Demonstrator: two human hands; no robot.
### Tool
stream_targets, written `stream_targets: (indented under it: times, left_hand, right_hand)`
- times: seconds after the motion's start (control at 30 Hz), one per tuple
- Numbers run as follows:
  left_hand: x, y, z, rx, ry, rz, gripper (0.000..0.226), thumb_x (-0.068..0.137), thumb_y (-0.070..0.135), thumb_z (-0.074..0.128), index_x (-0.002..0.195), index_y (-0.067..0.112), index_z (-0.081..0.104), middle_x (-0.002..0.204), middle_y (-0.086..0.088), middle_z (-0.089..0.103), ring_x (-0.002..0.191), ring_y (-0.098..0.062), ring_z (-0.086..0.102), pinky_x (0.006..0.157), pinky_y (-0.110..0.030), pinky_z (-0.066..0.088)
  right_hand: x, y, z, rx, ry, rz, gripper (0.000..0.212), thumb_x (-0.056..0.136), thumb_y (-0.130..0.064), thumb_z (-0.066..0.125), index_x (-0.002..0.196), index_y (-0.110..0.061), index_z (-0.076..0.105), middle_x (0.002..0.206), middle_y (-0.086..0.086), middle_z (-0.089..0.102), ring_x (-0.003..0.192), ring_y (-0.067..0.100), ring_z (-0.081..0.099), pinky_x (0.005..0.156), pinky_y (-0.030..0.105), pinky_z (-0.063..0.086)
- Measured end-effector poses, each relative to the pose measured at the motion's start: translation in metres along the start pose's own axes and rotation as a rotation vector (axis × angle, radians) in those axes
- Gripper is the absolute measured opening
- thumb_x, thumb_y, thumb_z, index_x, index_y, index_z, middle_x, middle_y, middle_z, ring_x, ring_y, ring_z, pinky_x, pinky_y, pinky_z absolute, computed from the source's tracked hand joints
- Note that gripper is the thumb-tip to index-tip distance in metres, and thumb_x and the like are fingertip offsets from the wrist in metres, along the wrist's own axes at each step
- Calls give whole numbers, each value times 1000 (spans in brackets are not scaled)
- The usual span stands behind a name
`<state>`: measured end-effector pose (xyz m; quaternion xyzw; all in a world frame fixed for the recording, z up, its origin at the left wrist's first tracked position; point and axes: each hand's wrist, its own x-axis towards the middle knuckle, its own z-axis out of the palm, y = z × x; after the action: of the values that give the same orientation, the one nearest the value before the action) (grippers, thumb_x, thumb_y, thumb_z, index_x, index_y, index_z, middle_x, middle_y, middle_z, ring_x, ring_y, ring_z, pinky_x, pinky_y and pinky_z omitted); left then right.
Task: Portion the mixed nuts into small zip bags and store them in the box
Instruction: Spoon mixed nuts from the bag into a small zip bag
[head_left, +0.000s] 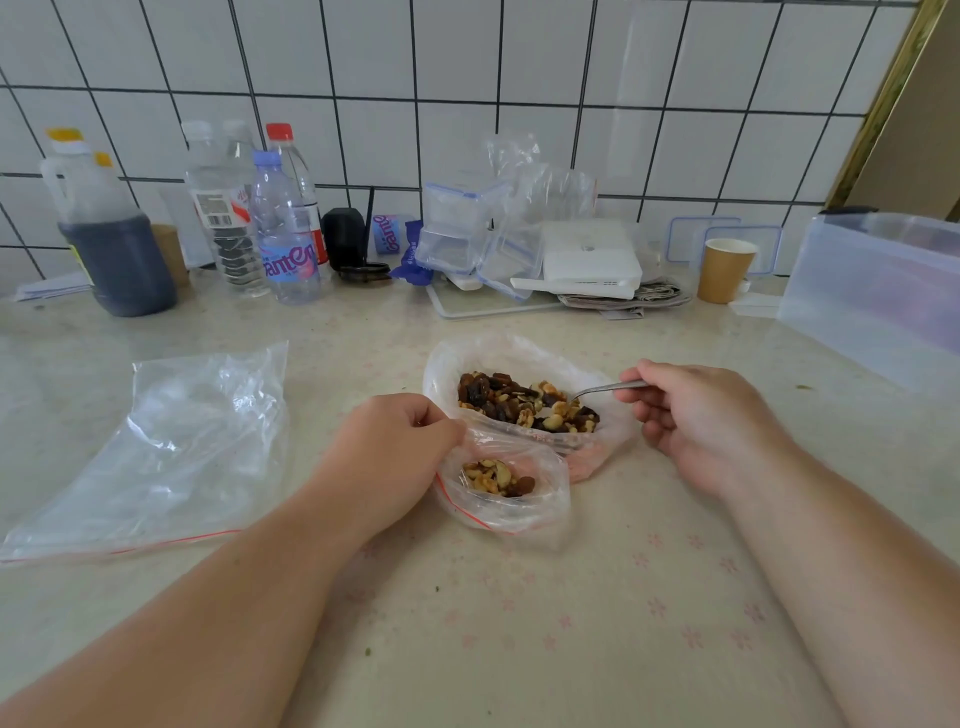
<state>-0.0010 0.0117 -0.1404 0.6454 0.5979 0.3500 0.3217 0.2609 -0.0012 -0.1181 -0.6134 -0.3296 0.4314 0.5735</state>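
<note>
Broadly, the table (519, 649) carries everything: a translucent box (878, 296) at the far right, well apart from the work, and a flat pile of spare bags (171, 457) at the left. Between the hands lies the big nut bag (519, 358), its mouth rolled open around the mixed nuts (524, 402). Just in front of it, touching its near edge, sits the small zip bag (514, 512) with only a little heap of nuts at the bottom, so this portion looks barely begun.

The left hand (387, 457) pinches the small bag's rim at its left side, fingers curled, keeping the mouth open. The right hand (701, 421) grips the spoon (608, 388) by the handle's end, with the bowl buried in the nuts.

Both bags are thin, limp film that will probably collapse or slide if let go, so the rim near the red zip strip is likely the place to hold. Loose nuts are light, hard and prone to roll off a shallow spoon; a level scoop and a short carry seem wise.
</note>
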Motion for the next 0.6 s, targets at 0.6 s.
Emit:
stream_targets:
  times: [0.6]
  left_hand:
    - [1,0,0,-14,5,-27,20,85,37,72,72,22,72,58,3,65,55,-11,54,56,-26,46]
  right_hand:
    - [-42,-21,5,-16,-331,-61,30,96,-15,61,71,-9,76,70,13,71,50,14,58,44,21,43]
